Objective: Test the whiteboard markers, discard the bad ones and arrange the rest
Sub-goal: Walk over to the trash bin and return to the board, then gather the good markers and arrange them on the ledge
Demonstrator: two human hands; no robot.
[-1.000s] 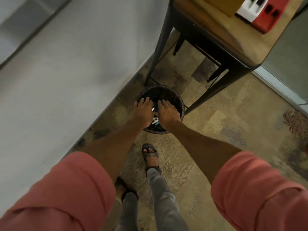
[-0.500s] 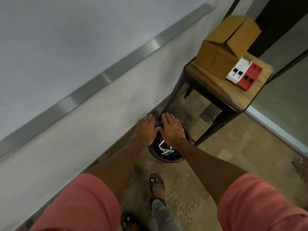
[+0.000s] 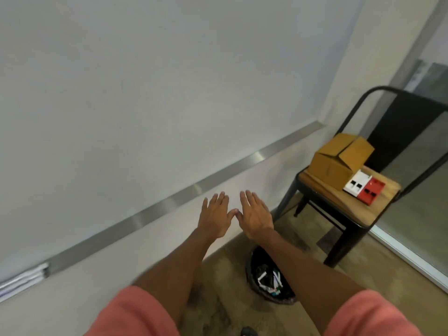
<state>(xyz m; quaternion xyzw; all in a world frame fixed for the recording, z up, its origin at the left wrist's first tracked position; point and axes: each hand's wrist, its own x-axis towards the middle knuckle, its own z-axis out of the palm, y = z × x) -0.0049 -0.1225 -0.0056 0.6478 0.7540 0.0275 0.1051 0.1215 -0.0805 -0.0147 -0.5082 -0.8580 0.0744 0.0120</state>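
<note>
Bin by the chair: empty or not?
Not empty. The bin stands upright on the floor, and several white-barrelled markers lie crossed inside it. How full it is, cannot tell.

Two bare hands are in the centre of the frame, palms down and fingers straight and spread: the left hand (image 3: pixel 214 218) and the right hand (image 3: pixel 255 218), with the thumb tips almost touching. Neither holds anything. Below them, at the lower middle, a dark round waste bin (image 3: pixel 278 300) stands on the floor with several white whiteboard markers (image 3: pixel 269 282) inside. The large white whiteboard (image 3: pixel 145 93) fills the upper left, and blurred white objects (image 3: pixel 21 282) lie on its grey metal ledge (image 3: pixel 194 190). At the right, a black metal chair with a wooden seat (image 3: pixel 378 209) carries a brown cardboard box (image 3: pixel 339 161) and a red and white plastic holder (image 3: pixel 363 191).
</note>
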